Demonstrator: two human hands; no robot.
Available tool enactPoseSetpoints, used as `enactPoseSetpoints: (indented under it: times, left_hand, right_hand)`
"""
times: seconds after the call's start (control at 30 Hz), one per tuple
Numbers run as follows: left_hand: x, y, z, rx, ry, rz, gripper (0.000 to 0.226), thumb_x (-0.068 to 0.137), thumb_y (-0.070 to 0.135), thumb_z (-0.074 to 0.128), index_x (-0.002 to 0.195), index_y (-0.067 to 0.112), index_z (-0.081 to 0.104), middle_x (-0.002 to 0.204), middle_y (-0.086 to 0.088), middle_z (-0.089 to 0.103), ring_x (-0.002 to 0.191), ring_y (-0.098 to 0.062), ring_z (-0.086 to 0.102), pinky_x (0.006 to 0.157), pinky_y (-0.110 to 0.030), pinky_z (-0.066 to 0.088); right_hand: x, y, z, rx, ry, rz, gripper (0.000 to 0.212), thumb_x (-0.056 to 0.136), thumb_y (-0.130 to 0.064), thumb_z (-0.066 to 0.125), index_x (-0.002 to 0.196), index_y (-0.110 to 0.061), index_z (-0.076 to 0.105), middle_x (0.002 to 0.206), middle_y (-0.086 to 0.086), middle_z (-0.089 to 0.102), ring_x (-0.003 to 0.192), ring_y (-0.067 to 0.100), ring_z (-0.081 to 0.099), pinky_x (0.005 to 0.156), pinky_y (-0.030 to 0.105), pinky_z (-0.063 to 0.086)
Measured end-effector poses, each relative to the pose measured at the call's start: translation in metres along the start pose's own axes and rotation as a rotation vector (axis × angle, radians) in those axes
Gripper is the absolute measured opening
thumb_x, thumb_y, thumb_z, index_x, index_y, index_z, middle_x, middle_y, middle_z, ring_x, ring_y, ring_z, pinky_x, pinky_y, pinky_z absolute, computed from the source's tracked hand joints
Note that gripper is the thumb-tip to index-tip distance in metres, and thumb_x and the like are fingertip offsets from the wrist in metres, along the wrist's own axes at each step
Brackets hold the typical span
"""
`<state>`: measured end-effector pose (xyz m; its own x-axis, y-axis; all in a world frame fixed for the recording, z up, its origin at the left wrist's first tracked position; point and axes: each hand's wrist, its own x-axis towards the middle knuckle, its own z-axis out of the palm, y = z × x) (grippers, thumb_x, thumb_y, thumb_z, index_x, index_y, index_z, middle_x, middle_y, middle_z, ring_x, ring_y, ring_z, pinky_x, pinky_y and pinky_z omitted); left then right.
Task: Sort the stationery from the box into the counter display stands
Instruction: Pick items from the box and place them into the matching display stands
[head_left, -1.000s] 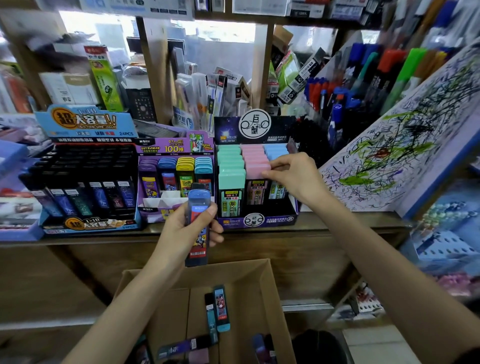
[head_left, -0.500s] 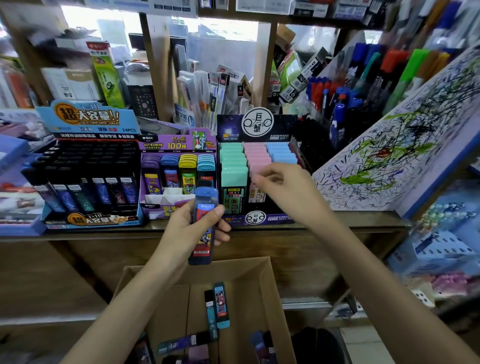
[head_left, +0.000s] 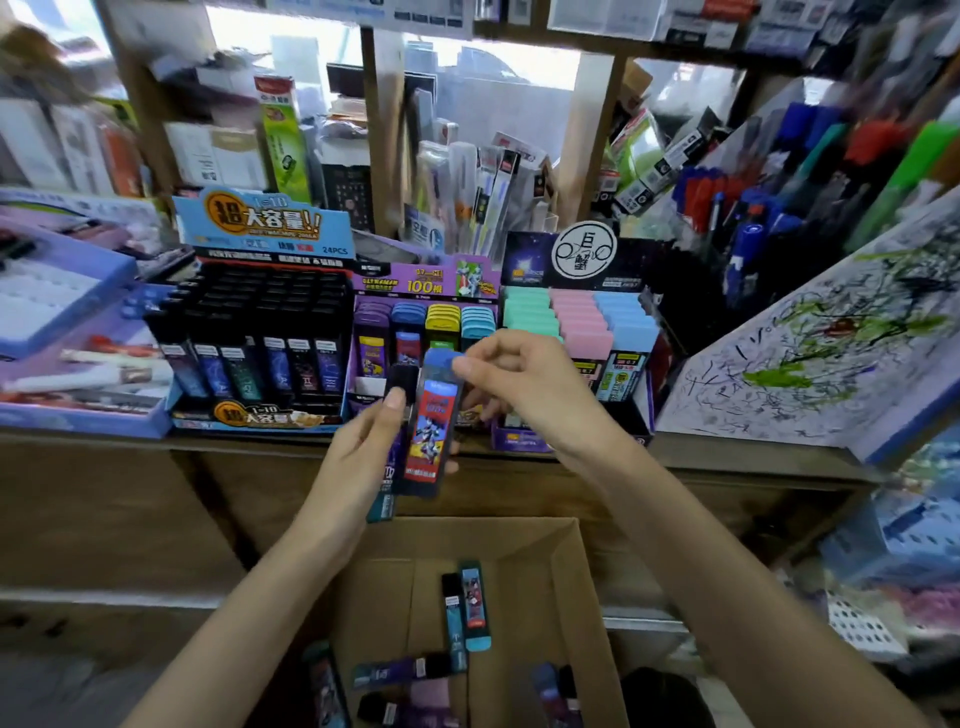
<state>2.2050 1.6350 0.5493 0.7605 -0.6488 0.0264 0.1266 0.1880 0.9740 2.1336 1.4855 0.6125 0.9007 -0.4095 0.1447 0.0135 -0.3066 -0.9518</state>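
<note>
Task is part done, on the evidence of stock positions. The wooden counter (head_left: 727, 457) carries three printed card display stands: the black-case stand (head_left: 249, 332) is near full, the pastel stand (head_left: 576, 322) holds smooth rectangular mint, pink and blue caps in rows, and the purple stand (head_left: 415, 312) between them has round-capped cases at the back and gaps in its front row. The corrugated cardboard box (head_left: 524, 587) below is open, with several slim glossy plastic cases (head_left: 467, 613) loose on its floor (these remain to be sorted). The left hand (head_left: 358, 462) is clamped on a small fan of cases held before the purple stand; foremost is the blue-capped case (head_left: 434, 431), flat and oblong with a red printed label. The right hand (head_left: 524, 384) has thumb and forefinger closing on that cap, contact not certain
</note>
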Motion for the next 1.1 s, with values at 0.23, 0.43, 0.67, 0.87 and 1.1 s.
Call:
enactPoseSetpoints:
  times: [0.23, 0.43, 0.67, 0.87, 1.1]
  left_hand:
    - [-0.006, 0.017, -0.054, 0.118, 0.167, 0.081, 0.039, 0.086, 0.045, 0.045, 0.088, 0.013, 0.068, 0.059, 0.0, 0.06, 0.051, -0.009, 0.057, 0.046, -0.017, 0.045]
    - [-0.006, 0.02, -0.075, 0.175, 0.162, 0.121, 0.029, 0.095, 0.031, 0.045, 0.077, 0.011, 0.057, 0.058, 0.0, 0.053, 0.044, -0.009, 0.046, 0.041, -0.019, 0.039]
    - [-0.002, 0.016, -0.081, 0.19, 0.11, 0.14, 0.023, 0.096, 0.023, 0.045, 0.081, 0.007, 0.05, 0.06, 0.0, 0.057, 0.045, -0.011, 0.05, 0.044, -0.02, 0.043]
    - [-0.002, 0.016, -0.078, 0.181, 0.091, 0.122, 0.022, 0.096, 0.023, 0.046, 0.083, 0.006, 0.052, 0.06, 0.001, 0.058, 0.047, -0.011, 0.052, 0.046, -0.019, 0.044]
    - [-0.002, 0.015, -0.073, 0.141, 0.085, 0.102, 0.016, 0.095, 0.025, 0.047, 0.09, 0.012, 0.055, 0.064, 0.001, 0.062, 0.052, -0.013, 0.055, 0.048, -0.024, 0.047]
  right_hand:
    - [0.042, -0.028, 0.011, -0.089, 0.228, -0.16, 0.017, 0.088, -0.012, 0.064, 0.076, -0.021, 0.057, 0.075, 0.003, 0.065, 0.065, 0.014, 0.065, 0.06, 0.028, 0.055]
    - [0.075, -0.026, 0.027, -0.42, 0.315, -0.246, 0.008, 0.086, -0.018, 0.067, 0.081, -0.014, 0.061, 0.075, -0.002, 0.061, 0.07, 0.016, 0.058, 0.058, 0.014, 0.04]
    - [0.089, -0.006, 0.032, -0.752, 0.201, -0.271, 0.012, 0.085, -0.02, 0.068, 0.085, -0.008, 0.067, 0.083, 0.004, 0.057, 0.08, 0.021, 0.056, 0.076, 0.034, 0.045]
    - [0.098, 0.011, 0.037, -1.028, 0.183, -0.304, 0.02, 0.084, -0.028, 0.069, 0.085, -0.009, 0.065, 0.09, -0.001, 0.039, 0.097, 0.021, 0.044, 0.076, 0.025, 0.028]
    - [0.095, 0.013, 0.037, -1.143, 0.256, -0.357, 0.026, 0.085, -0.029, 0.067, 0.098, -0.01, 0.055, 0.104, 0.006, 0.051, 0.101, 0.023, 0.046, 0.079, 0.028, 0.035]
